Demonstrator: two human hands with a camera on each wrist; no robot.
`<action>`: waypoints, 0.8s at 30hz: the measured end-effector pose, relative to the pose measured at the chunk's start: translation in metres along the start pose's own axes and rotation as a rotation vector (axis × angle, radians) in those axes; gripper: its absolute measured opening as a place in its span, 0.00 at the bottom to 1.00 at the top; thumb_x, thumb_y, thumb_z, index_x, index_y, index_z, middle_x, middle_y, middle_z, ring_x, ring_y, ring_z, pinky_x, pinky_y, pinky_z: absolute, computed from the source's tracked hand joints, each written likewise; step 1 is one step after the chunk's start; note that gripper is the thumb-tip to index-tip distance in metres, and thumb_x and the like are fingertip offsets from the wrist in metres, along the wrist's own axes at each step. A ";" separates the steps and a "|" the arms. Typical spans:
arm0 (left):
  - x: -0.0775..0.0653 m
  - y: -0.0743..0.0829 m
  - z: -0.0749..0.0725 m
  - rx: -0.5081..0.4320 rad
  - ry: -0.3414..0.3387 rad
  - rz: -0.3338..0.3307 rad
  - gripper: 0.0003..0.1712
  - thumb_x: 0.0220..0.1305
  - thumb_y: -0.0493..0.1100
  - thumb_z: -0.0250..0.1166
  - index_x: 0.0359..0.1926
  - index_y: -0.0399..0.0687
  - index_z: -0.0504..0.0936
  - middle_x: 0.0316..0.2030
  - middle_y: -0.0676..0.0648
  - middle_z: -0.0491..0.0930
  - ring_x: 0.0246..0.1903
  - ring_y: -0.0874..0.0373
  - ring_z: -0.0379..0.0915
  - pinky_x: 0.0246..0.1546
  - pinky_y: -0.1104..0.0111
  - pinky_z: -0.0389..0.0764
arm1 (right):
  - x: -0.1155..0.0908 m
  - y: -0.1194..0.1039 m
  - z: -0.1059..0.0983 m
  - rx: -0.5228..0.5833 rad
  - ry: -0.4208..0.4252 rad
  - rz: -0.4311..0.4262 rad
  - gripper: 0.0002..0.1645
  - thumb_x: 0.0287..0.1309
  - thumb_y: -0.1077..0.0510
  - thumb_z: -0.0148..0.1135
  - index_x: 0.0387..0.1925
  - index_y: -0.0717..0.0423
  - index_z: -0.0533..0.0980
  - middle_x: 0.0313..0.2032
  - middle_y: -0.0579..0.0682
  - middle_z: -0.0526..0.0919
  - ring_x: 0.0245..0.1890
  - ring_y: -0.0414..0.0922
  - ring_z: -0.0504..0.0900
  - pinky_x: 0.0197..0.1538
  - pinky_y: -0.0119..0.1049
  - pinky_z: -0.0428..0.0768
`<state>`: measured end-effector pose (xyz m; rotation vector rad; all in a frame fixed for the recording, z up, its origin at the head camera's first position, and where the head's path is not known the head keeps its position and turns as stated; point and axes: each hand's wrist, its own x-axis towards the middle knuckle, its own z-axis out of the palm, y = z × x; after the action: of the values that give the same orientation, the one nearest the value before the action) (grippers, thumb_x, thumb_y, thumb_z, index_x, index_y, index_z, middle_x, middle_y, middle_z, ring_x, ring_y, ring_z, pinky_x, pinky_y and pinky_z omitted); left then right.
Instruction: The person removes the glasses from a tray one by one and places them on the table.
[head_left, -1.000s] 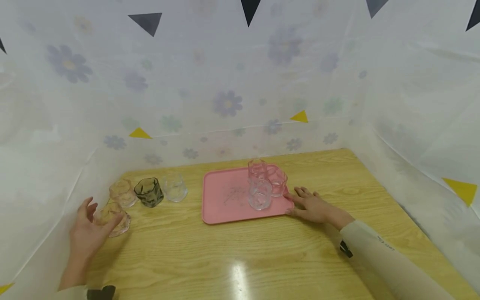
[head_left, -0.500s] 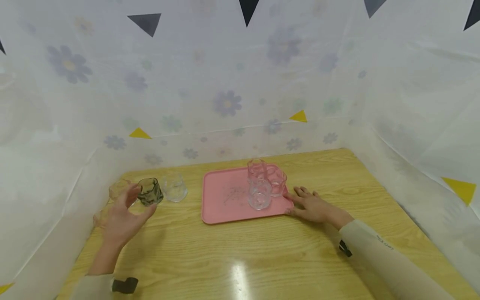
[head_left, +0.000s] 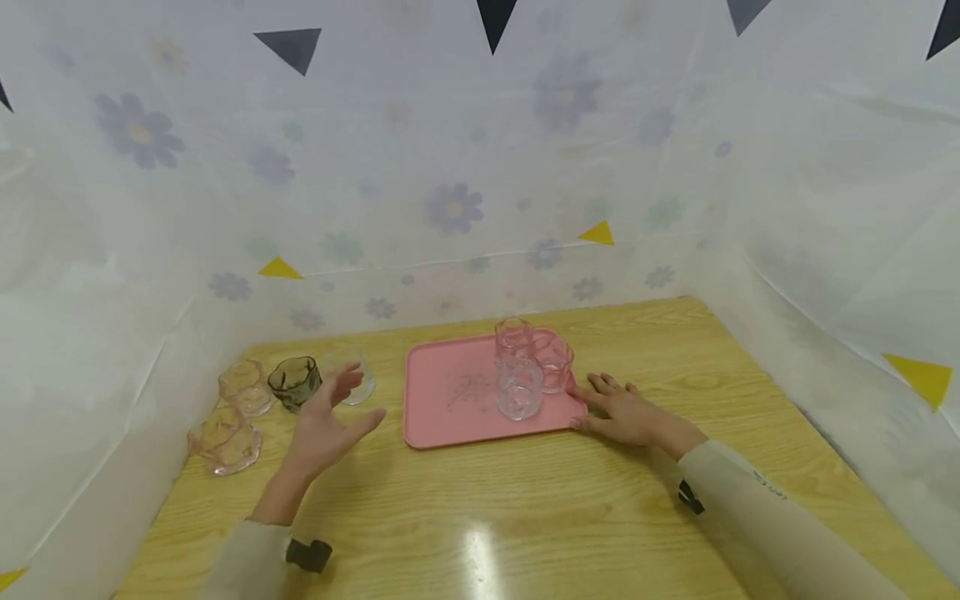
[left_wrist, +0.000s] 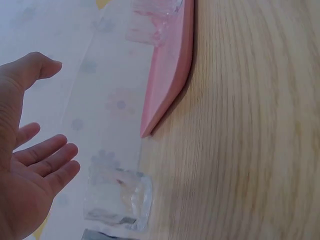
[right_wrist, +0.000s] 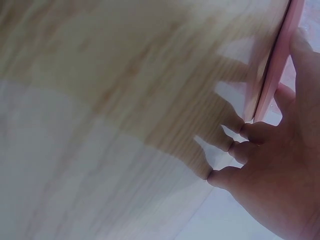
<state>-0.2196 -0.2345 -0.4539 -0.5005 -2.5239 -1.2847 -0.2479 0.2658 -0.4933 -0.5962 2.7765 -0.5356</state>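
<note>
My left hand hovers over the table with fingers spread and nothing in them. Just behind its fingertips stands a clear glass, partly hidden by the hand; the left wrist view shows the same clear glass apart from the fingers. A smoky dark glass is immediately left of it. My right hand rests at the right edge of a pink tray, thumb and forefinger touching the rim and other fingertips on the table. Two pink glasses and a clear glass are grouped on the tray's right side.
Two amber-tinted glasses stand at the table's left side, a rear amber glass and a front amber glass. White flowered sheeting encloses the wooden table at the back and both sides.
My left hand has moved right, from the front amber glass past the dark glass to the clear one, carrying nothing. The right hand and the tray have stayed in place.
</note>
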 end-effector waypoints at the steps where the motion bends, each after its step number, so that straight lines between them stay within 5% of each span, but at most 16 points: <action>1: 0.002 0.001 0.005 -0.017 -0.013 -0.003 0.45 0.64 0.43 0.77 0.78 0.51 0.66 0.67 0.36 0.77 0.68 0.38 0.73 0.69 0.43 0.74 | 0.000 0.000 0.000 -0.001 0.001 0.000 0.47 0.74 0.26 0.50 0.83 0.44 0.59 0.82 0.70 0.50 0.82 0.71 0.44 0.75 0.80 0.43; 13: 0.023 0.018 0.062 -0.183 -0.180 -0.013 0.45 0.65 0.47 0.77 0.78 0.53 0.65 0.68 0.37 0.76 0.70 0.37 0.71 0.71 0.41 0.72 | 0.001 0.001 0.001 -0.011 0.011 0.005 0.48 0.73 0.25 0.51 0.83 0.44 0.60 0.82 0.70 0.50 0.82 0.71 0.44 0.76 0.79 0.43; 24: 0.040 0.031 0.113 -0.220 -0.226 -0.033 0.45 0.62 0.45 0.79 0.75 0.48 0.68 0.66 0.31 0.77 0.67 0.39 0.75 0.71 0.46 0.74 | 0.000 -0.002 -0.001 -0.011 0.005 0.004 0.48 0.73 0.25 0.50 0.83 0.43 0.59 0.82 0.70 0.50 0.82 0.71 0.44 0.76 0.80 0.42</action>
<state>-0.2521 -0.1181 -0.4811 -0.6891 -2.5914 -1.6117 -0.2478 0.2644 -0.4922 -0.5918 2.7869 -0.5224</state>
